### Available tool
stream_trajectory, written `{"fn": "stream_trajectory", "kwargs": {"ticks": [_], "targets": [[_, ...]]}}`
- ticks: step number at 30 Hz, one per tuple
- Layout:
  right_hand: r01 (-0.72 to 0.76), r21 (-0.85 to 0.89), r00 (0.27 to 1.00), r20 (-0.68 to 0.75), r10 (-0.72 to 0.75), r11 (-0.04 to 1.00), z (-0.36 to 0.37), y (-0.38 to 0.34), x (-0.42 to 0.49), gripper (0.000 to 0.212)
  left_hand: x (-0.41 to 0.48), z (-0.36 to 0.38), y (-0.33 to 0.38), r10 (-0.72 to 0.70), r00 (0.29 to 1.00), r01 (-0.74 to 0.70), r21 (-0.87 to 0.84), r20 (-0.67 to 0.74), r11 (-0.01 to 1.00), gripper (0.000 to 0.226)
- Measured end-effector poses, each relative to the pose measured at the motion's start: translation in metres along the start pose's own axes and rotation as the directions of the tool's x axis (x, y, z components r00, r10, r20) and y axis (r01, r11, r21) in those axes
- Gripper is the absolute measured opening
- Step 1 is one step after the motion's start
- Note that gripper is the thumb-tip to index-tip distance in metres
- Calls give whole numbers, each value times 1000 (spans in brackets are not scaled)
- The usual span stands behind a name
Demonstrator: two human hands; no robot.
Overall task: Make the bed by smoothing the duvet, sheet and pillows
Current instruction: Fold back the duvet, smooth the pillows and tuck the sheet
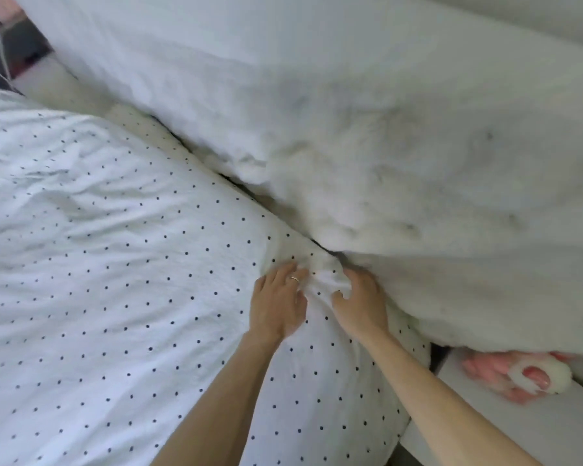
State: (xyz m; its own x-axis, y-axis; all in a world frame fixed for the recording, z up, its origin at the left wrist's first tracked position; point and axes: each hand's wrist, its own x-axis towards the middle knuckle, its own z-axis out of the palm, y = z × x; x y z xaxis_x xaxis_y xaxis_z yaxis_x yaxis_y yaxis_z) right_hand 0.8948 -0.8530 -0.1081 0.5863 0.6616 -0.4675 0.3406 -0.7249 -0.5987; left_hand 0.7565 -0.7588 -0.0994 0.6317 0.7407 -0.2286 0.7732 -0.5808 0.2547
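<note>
Head view: both hands bunched the dotted sheet (122, 250) at its edge; left hand (278, 306) and right hand (360, 306) each had a closed grip on it. White fluffy duvet (367, 129) crowded just beyond. Pink toy (519, 375) lay beside the bed.

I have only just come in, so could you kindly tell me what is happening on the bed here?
A person is making the bed with bare hands. The left hand and right hand are close together, bunching up a fold of the white cotton cover with small dark dots at its edge. Beside it, touching the right hand, lies a plain white fluffy blanket, heaped and unsmoothed. The dotted cover is wrinkled on its left part. A pink and white soft item peeks out beneath the blanket at the lower right.
</note>
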Motion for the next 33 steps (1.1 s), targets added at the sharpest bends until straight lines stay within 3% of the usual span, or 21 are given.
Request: {"fn": "stream_trajectory", "kwargs": {"ticks": [3,7,11,17,23,25,27,28,30,32,33], "targets": [[87,-54,993,85,-82,995,-2,-86,23,55,18,-54,-52,-196,978,195,-28,-65,980,55],[290,-101,946,183,-268,952,10,-202,56,47,47,-130,-146,-339,935,331,-87,-107,940,58],[409,-65,892,237,-384,910,36,-287,95,55,77,-173,-232,-487,863,469,-148,-131,871,61],[413,-30,847,381,-371,910,103,-387,171,87,109,-182,-333,-625,777,575,-324,-71,751,63],[256,145,845,446,-294,956,166,-447,243,106,139,-177,-387,-695,716,613,-537,67,580,71],[284,196,825,449,-343,939,185,-463,260,100,157,-185,-401,-723,687,631,-549,67,548,80],[359,198,791,455,-410,912,202,-473,262,80,176,-192,-412,-748,663,625,-578,38,525,93],[474,142,757,437,-485,869,212,-473,261,74,188,-194,-418,-760,649,609,-612,20,505,100],[755,-70,618,407,-673,651,228,-460,250,62,211,-204,-421,-799,601,557,-704,-25,441,109],[923,-94,379,374,-847,372,243,-438,231,47,228,-208,-424,-858,510,493,-800,-53,342,115],[953,-76,301,375,-877,294,244,-431,224,40,228,-209,-426,-888,459,465,-840,-42,280,112]]}}
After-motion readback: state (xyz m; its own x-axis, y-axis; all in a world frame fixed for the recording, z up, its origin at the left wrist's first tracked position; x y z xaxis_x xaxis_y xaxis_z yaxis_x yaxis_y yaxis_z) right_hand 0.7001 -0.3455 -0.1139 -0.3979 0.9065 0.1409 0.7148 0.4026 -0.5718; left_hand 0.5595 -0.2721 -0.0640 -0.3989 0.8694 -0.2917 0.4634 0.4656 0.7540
